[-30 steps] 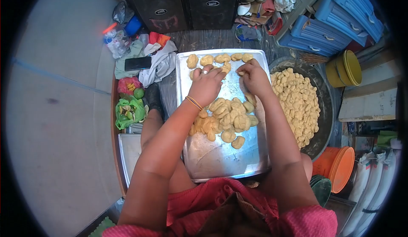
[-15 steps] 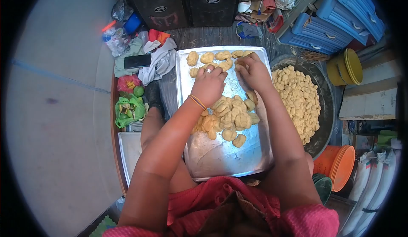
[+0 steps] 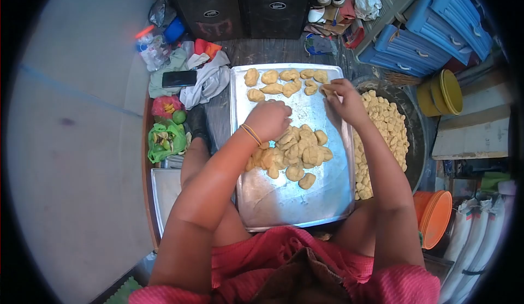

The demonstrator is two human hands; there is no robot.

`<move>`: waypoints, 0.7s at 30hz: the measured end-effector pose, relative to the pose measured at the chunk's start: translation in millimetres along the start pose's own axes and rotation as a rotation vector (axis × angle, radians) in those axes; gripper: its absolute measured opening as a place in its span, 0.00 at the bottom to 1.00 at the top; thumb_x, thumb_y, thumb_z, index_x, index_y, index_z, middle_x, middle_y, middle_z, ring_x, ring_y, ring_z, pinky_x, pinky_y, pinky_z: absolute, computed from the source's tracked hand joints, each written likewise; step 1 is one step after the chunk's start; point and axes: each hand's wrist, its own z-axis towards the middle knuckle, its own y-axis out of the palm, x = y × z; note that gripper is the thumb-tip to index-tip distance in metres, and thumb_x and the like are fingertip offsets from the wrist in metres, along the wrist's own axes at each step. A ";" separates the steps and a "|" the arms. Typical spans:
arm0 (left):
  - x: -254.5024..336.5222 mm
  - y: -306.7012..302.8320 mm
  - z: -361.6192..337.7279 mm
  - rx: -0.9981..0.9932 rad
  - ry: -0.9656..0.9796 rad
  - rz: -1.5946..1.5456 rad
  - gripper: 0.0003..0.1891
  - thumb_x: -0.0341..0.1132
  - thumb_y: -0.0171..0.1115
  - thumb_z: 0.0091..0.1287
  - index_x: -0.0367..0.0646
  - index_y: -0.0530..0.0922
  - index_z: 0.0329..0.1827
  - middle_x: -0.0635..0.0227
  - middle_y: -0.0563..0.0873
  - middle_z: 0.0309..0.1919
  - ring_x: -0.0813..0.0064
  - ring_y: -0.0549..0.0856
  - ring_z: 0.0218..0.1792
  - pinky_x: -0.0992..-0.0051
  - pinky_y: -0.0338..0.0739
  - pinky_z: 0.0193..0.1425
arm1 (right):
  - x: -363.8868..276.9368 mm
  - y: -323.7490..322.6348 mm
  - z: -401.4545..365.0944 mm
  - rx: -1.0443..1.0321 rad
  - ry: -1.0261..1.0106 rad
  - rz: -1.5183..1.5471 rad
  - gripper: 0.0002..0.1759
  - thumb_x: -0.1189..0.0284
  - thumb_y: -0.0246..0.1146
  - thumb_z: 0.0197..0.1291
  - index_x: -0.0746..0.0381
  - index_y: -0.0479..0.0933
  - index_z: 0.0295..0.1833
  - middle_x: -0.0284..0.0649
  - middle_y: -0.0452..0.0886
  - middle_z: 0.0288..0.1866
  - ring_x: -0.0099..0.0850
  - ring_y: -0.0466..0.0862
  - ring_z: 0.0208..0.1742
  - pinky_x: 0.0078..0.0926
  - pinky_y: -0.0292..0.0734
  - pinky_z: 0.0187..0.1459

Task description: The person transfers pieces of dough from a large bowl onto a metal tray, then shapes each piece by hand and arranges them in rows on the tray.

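A metal tray [image 3: 295, 211] lies before me. Several dough pieces [image 3: 271, 77] sit in two rows along its far end, and a heap of dough pieces [image 3: 300, 150] rests in its middle. My right hand [image 3: 346, 100] is at the tray's far right corner, thumb and fingers pinched on a dough piece [image 3: 327, 90] at the end of the second row. My left hand [image 3: 267, 119] hovers at the heap's far left edge, its fingers curled inward; whatever they may hold is hidden.
Right of the tray stands a large round basin [image 3: 419, 140] full of dough pieces. Beyond it are a yellow bucket [image 3: 440, 92] and an orange bucket [image 3: 435, 216]. Cloths and a phone [image 3: 179, 78] lie at the left, near a green bag [image 3: 165, 142].
My left hand has drawn back from the rows toward the heap. My right hand has moved right to the row's end. More dough pieces now show in the second row.
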 end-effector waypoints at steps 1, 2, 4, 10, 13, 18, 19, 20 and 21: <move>-5.5 -4.4 0.0 0.015 -0.074 0.016 0.08 0.38 0.61 0.61 0.42 0.80 0.34 0.57 0.82 0.35 0.55 0.81 0.41 0.59 0.75 0.46 | 3.2 5.5 -0.5 0.002 0.001 0.001 0.13 0.78 0.63 0.55 0.60 0.82 0.48 0.46 0.79 0.51 0.41 0.81 0.51 0.34 0.77 0.51; -10.3 -8.0 -0.1 0.031 -0.149 0.031 0.09 0.38 0.62 0.59 0.41 0.79 0.32 0.56 0.82 0.35 0.54 0.82 0.40 0.59 0.75 0.45 | 7.8 11.8 -1.0 -0.010 -0.073 -0.107 0.13 0.78 0.62 0.56 0.59 0.83 0.47 0.45 0.79 0.51 0.44 0.80 0.51 0.36 0.77 0.51; -12.7 -21.3 -0.7 0.075 -0.233 0.058 0.10 0.39 0.64 0.58 0.41 0.78 0.30 0.56 0.82 0.34 0.54 0.82 0.39 0.59 0.75 0.43 | 7.4 17.6 0.7 -0.029 -0.120 -0.215 0.12 0.79 0.59 0.57 0.59 0.83 0.45 0.44 0.79 0.52 0.46 0.80 0.51 0.37 0.77 0.52; -26.1 -29.7 -2.9 0.290 -0.400 0.066 0.16 0.34 0.73 0.49 0.42 0.73 0.33 0.57 0.80 0.33 0.52 0.81 0.38 0.59 0.75 0.40 | -8.9 19.9 10.3 -0.009 0.082 -0.292 0.19 0.73 0.62 0.56 0.57 0.77 0.55 0.44 0.78 0.45 0.45 0.78 0.51 0.40 0.74 0.51; -29.8 -30.4 -1.9 0.309 -0.431 0.028 0.16 0.32 0.73 0.48 0.41 0.72 0.33 0.57 0.80 0.34 0.52 0.81 0.39 0.60 0.75 0.41 | -15.2 15.7 9.7 0.055 -0.088 -0.393 0.22 0.69 0.64 0.55 0.56 0.74 0.58 0.41 0.77 0.43 0.41 0.77 0.50 0.41 0.70 0.51; -35.6 -37.9 -4.9 0.338 -0.421 -0.104 0.15 0.30 0.71 0.48 0.40 0.74 0.36 0.56 0.80 0.35 0.53 0.82 0.39 0.63 0.76 0.44 | -24.2 34.1 16.3 0.056 -0.136 -0.482 0.19 0.64 0.67 0.52 0.55 0.79 0.50 0.36 0.77 0.43 0.35 0.74 0.51 0.37 0.62 0.53; -39.7 -38.8 -6.3 0.369 -0.423 -0.105 0.16 0.30 0.71 0.48 0.40 0.76 0.39 0.56 0.80 0.35 0.53 0.82 0.39 0.64 0.76 0.44 | -21.6 39.1 19.0 0.071 -0.138 -0.498 0.18 0.63 0.68 0.50 0.55 0.80 0.48 0.36 0.77 0.43 0.34 0.73 0.51 0.37 0.61 0.53; -44.7 -39.9 -9.1 0.368 -0.422 -0.102 0.16 0.30 0.71 0.48 0.40 0.76 0.39 0.56 0.80 0.35 0.53 0.82 0.39 0.64 0.76 0.44 | -18.5 42.2 19.4 0.073 -0.138 -0.496 0.18 0.63 0.68 0.50 0.55 0.80 0.48 0.36 0.77 0.43 0.34 0.73 0.51 0.37 0.61 0.53; -49.9 -41.4 -12.6 0.351 -0.397 -0.094 0.17 0.30 0.70 0.48 0.40 0.77 0.42 0.56 0.80 0.35 0.54 0.82 0.39 0.64 0.76 0.45 | -21.9 42.7 20.9 0.052 -0.098 -0.484 0.18 0.63 0.69 0.50 0.56 0.81 0.47 0.35 0.77 0.42 0.34 0.73 0.51 0.37 0.60 0.54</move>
